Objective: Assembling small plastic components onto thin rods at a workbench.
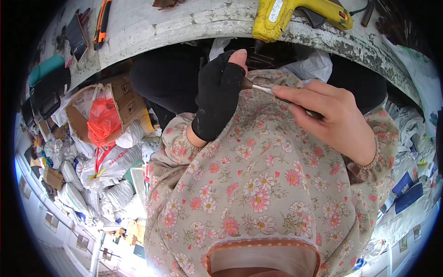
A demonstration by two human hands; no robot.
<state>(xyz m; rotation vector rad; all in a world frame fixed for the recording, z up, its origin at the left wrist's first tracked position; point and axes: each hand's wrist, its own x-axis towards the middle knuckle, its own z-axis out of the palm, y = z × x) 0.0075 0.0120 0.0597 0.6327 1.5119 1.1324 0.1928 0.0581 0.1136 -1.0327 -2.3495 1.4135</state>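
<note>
Wearing a black fingerless glove, my left hand [219, 94] is closed in front of my lap with the thumb pointing up; whatever it may hold is hidden. My right hand [330, 108] pinches what looks like a slim brush [262, 88] with a silver metal collar and a brown tip. The tip points left and meets the gloved fingers, so its end is partly hidden. Both hands are above the flowered smock [258, 184] that covers my lap. Beyond them, on the table edge, lies a yellow glue gun [277, 21], its nozzle pointing down toward me.
The worn white table [184, 27] curves across the far side. An orange and black utility knife [102, 23] and a dark flat case [77, 36] lie on its left. Left of my knees stands a cardboard box [127, 99] with a red plastic bag [104, 121], among many white bags.
</note>
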